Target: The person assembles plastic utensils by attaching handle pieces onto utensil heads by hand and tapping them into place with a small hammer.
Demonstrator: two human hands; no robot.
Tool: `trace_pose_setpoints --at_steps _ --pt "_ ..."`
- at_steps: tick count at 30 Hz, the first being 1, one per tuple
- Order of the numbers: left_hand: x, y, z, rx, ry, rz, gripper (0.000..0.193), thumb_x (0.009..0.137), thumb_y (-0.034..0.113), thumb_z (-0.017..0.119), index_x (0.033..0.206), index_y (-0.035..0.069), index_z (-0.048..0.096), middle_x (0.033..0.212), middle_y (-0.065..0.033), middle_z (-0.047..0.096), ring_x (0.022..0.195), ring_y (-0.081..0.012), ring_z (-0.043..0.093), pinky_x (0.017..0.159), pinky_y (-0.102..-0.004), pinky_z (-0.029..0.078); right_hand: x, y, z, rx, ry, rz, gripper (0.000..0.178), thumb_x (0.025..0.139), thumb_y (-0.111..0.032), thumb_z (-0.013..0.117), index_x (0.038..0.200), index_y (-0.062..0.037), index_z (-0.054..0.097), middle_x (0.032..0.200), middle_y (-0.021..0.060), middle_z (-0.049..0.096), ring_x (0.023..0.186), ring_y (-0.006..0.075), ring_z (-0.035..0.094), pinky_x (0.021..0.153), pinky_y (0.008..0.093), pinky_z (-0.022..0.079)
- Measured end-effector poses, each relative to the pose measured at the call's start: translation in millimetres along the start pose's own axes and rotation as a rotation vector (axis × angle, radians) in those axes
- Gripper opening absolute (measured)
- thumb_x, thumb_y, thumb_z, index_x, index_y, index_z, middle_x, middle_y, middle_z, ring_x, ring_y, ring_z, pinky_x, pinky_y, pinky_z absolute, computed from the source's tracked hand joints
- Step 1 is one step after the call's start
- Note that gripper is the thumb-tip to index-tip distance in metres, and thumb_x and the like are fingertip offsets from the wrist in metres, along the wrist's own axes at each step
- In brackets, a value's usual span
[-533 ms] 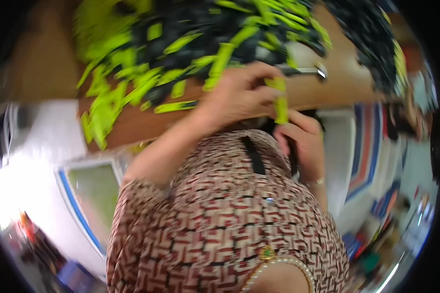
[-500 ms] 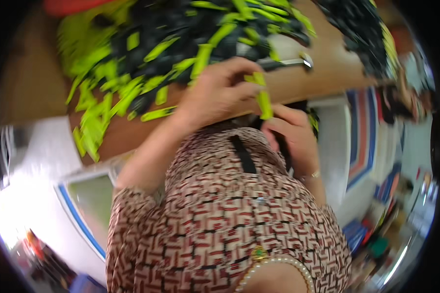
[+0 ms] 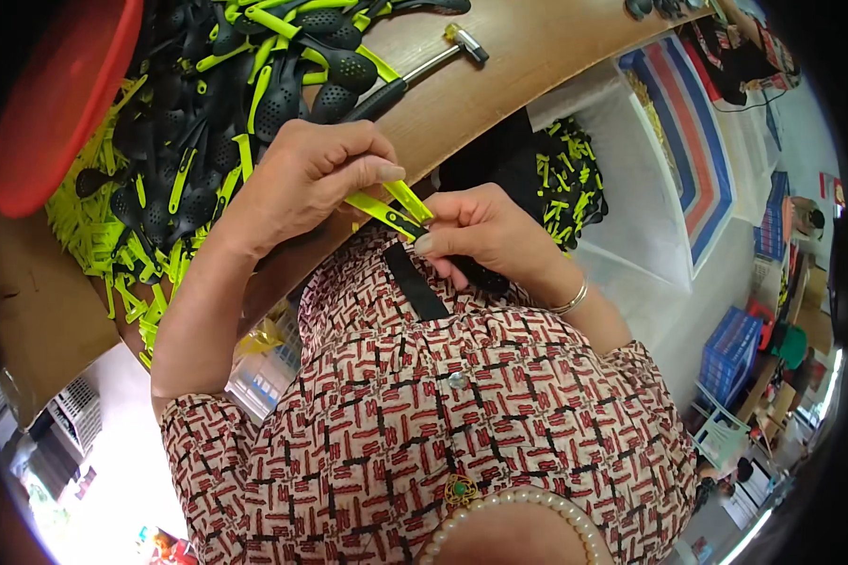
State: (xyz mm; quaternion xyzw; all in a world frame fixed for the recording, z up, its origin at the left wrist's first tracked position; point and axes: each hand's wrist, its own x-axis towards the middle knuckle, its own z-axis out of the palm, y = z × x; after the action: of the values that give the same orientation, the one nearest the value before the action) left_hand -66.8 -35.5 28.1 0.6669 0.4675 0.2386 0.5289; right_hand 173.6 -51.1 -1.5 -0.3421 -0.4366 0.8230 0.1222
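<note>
The left hand (image 3: pixel 316 179) keeps a narrow grip, thumb against finger, on one end of an upper lime-green strip (image 3: pixel 408 201). The right hand (image 3: pixel 476 231) has its grip closed around the meeting ends of this strip and a lower green-and-black strip (image 3: pixel 386 215). Both strips are positioned just off the near edge of the worktop (image 3: pixel 537 47), before the patterned garment (image 3: pixel 396 377), and form a narrow V. Whether the two are joined cannot be told; this unit is judged part-way through handling. On the worktop, black perforated utensils (image 3: pixel 278 104) are piled toward the far edge, several with green handle parts lying on or against them; which of these are complete cannot be determined. Loose green pieces (image 3: pixel 94 212) are heaped at the left and spill to the near left corner, so much appears to remain. A hammer (image 3: pixel 433 66) lies between the pile and the near edge. Further green pieces (image 3: pixel 565 179) lie on something black beyond that edge, at the right. Markings: none legible on the strips, utensils or hammer; the blue stack (image 3: pixel 730 348) bears pale markings too small to read.
</note>
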Motion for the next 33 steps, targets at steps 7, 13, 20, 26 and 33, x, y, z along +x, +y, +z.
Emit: trace_pose_setpoints --at_steps 7,13,20,26,33 --pt "0 -16 0 -0.46 0.287 -0.234 0.016 0.097 0.018 0.067 0.1 0.002 0.07 0.078 0.0003 0.066 0.068 -0.0061 0.061 0.06 -0.0198 0.048 1 18 4 0.033 0.134 -0.071 0.025 0.094 -0.005 0.066 0.117 0.003 0.067 0.068 0.0036 0.065 0.051 0.0082 0.058 0.049 0.0211 0.046" --pt "-8 -26 2 -0.548 0.394 -0.22 0.02 0.098 0.017 0.065 0.108 0.001 0.068 0.077 -0.0018 0.067 0.058 -0.0078 0.062 0.054 -0.0183 0.048 -3 14 11 -0.176 0.249 -0.11 0.021 0.092 -0.005 0.068 0.112 0.002 0.069 0.068 0.0014 0.063 0.054 0.0058 0.057 0.05 0.0206 0.046" --pt "-21 -34 -2 -0.596 0.423 -0.22 0.02 0.101 0.018 0.062 0.108 0.001 0.07 0.076 -0.0026 0.065 0.057 -0.0073 0.061 0.051 -0.0179 0.046 0 14 11 -0.271 0.304 -0.163 0.02 0.092 -0.006 0.068 0.11 0.0019 0.07 0.068 0.0006 0.062 0.054 0.0047 0.057 0.05 0.0199 0.046" --pt "-87 -50 -31 -0.507 0.752 -0.178 0.023 0.102 0.018 0.061 0.112 0.0 0.068 0.079 -0.0037 0.065 0.059 -0.0081 0.06 0.054 -0.0189 0.045 7 14 12 -0.309 0.297 -0.184 0.016 0.092 -0.009 0.068 0.104 0.0013 0.07 0.065 0.0012 0.063 0.053 0.0054 0.057 0.05 0.0215 0.046" --pt "-176 -77 -37 -0.658 1.002 -0.199 0.033 0.105 0.022 0.055 0.122 -0.004 0.063 0.089 -0.0101 0.069 0.071 -0.0132 0.067 0.063 -0.0226 0.053 8 8 8 -0.404 0.32 -0.169 0.021 0.09 -0.005 0.066 0.11 0.0022 0.068 0.065 0.0023 0.064 0.053 0.0068 0.056 0.049 0.0232 0.045"
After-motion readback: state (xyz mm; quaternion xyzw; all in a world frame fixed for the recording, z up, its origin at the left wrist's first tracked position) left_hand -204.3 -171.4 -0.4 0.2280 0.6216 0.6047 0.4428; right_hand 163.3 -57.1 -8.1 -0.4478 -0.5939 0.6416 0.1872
